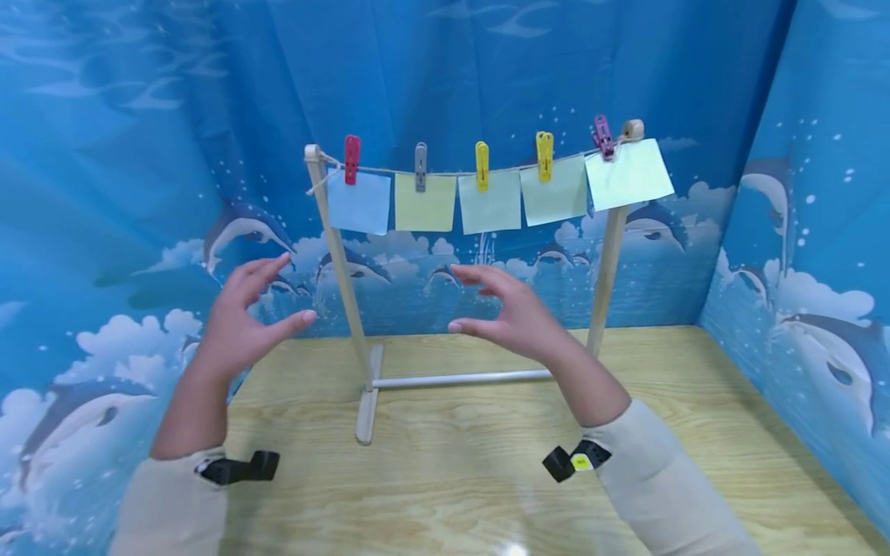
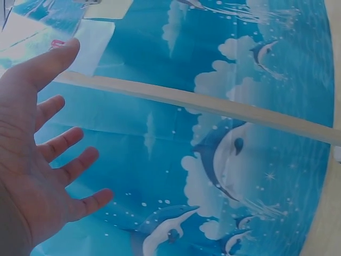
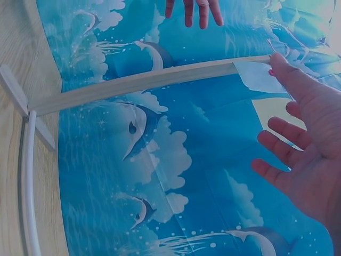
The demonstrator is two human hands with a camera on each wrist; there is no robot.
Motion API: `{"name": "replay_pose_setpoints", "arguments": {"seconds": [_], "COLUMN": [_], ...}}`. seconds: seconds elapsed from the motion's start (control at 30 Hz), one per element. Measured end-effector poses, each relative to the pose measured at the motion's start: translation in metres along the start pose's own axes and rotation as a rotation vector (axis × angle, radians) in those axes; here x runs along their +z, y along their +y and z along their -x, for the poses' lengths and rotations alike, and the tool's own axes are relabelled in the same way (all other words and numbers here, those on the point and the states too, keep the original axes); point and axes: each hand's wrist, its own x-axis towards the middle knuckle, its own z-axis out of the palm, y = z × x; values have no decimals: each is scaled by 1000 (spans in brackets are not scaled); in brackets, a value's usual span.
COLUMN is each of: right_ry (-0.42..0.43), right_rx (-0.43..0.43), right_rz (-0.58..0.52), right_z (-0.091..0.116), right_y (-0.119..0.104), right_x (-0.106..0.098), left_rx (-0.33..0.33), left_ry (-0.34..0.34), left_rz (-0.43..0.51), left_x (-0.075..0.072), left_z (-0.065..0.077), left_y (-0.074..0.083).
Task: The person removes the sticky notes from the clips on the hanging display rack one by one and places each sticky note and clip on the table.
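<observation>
Both hands hang in the air before a wooden drying rack, with nothing in their fingers. My left hand (image 1: 243, 316) is to the left of the rack's left post (image 1: 339, 262), its thumb spread from the fingers. My right hand (image 1: 504, 313) is in front of the rack's middle, thumb and fingers apart. Along the string between the posts hang a blue paper (image 1: 358, 202), a yellow paper (image 1: 425, 205) and several pale green papers (image 1: 490, 205). Clothespins hold them: a red clothespin (image 1: 352, 158), a grey clothespin (image 1: 420, 168), two yellow clothespins (image 1: 483, 166) and a purple clothespin (image 1: 603, 137).
The rack stands on a wood-grain table (image 1: 445, 471), a white crossbar (image 1: 459, 379) joining its posts low down. Blue curtains (image 1: 445, 69) printed with dolphins enclose the back and sides. The rightmost paper (image 1: 629, 176) hangs tilted by the right post (image 1: 606, 270).
</observation>
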Motion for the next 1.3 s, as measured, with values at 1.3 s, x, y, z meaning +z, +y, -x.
{"name": "replay_pose_setpoints", "arguments": {"seconds": [1.3], "right_ry": [134], "right_rx": [-23], "right_rz": [-173], "right_z": [-47], "right_y": [-15], "right_x": [22], "left_rx": [-26], "left_ry": [109], "left_rz": [90], "left_x": [-35], "left_z": [-78], "left_y": [55]}}
